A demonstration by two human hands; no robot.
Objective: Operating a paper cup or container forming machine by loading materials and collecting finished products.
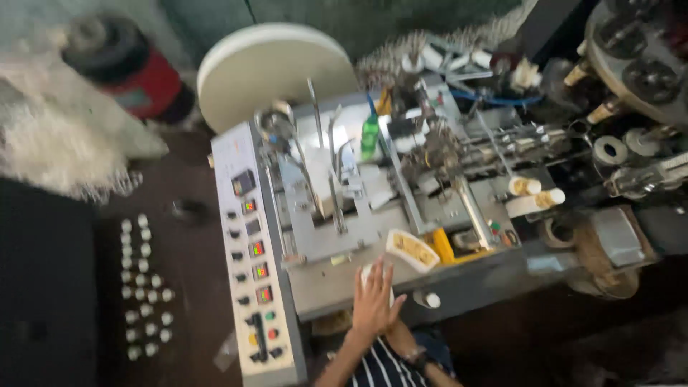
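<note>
In the head view, one hand [373, 301], whether left or right cannot be told, is laid with fingers spread on a white object [367, 274] at the machine [401, 215] front edge, just right of the control panel [254, 265]. A small tray [412, 249] lies beside it.

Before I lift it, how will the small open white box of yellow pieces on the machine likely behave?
The white box looks like thin card, so it is probably light and easily crushed. It is open and seems tilted on the machine table, so the yellow pieces could spill if pushed.
</note>
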